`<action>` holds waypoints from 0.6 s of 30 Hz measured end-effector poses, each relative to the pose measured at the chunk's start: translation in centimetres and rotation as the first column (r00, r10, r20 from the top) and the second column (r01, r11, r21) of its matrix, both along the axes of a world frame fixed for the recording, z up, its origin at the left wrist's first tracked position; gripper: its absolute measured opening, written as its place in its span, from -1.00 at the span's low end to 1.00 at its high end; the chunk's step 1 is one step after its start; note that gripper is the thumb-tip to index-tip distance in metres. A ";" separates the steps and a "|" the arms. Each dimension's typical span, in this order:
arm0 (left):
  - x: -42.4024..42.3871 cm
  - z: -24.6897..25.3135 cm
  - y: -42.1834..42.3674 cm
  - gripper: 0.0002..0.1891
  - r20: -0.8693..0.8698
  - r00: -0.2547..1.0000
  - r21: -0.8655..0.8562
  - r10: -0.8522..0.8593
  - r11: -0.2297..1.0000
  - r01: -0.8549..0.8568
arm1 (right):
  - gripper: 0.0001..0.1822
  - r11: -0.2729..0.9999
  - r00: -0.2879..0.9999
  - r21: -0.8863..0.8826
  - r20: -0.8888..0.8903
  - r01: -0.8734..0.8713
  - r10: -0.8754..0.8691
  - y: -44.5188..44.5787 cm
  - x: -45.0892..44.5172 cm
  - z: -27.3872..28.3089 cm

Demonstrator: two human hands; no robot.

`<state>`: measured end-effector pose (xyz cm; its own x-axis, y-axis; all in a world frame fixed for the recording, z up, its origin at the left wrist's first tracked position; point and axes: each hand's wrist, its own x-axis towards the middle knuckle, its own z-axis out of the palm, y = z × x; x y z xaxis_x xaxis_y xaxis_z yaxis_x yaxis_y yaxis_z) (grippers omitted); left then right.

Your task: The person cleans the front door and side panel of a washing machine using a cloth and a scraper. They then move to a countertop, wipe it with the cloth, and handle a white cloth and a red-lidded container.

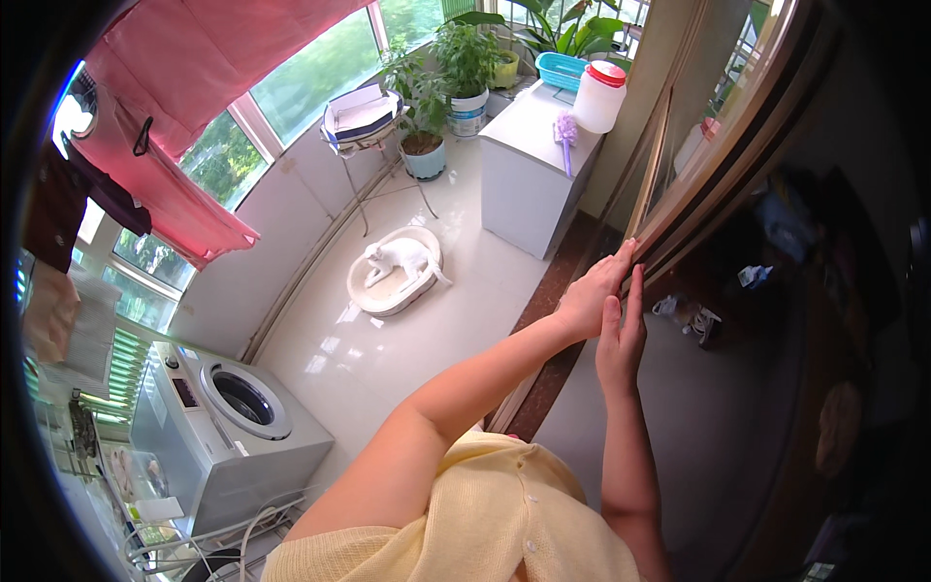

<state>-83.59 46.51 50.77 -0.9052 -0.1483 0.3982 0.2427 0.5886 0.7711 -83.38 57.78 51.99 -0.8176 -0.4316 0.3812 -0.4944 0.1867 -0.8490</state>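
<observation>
My left hand [598,291] reaches across to the edge of a sliding door [673,211] with a wooden-looking frame, its fingers laid against that edge. Just below and to the right, my right hand [624,342] is upright, fingertips at the same frame and thumb apart from the fingers. Both hands meet the door closely, and the exact finger contact is partly hidden. Beneath the door runs a dark reddish-brown threshold [542,327]. Beyond it, a white cat [407,258] lies in an oval pet bed [389,302] on the tiled floor.
A washing machine [233,436] stands at lower left. Potted plants [423,156] and a metal stand [360,193] are near the windows. A white cabinet [516,182] holds a red-lidded jar [600,98], a purple duster [565,134] and a turquoise basket [560,71]. Laundry [156,174] hangs at left.
</observation>
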 end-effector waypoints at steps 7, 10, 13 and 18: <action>-2.8 -1.0 -0.3 -0.16 -0.004 1.000 0.077 -0.010 0.997 0.010 | -0.37 0.998 0.999 0.049 0.015 0.031 -0.032 -0.8 -2.0 0.4; -3.4 -0.9 0.0 -0.19 0.016 1.000 0.136 -0.023 0.991 0.021 | -0.37 0.998 0.999 0.045 -0.023 0.037 -0.036 -0.7 -2.8 0.4; -3.7 -1.6 0.0 -0.22 -0.003 0.999 0.144 -0.032 0.989 0.032 | -0.36 0.997 0.998 0.067 -0.046 0.034 -0.031 -1.0 -2.5 0.6; -2.6 -3.3 -2.1 -0.24 -0.184 0.980 0.168 -0.078 0.980 0.109 | -0.41 0.998 0.992 -0.004 -0.108 0.057 -0.057 -2.3 -1.1 0.2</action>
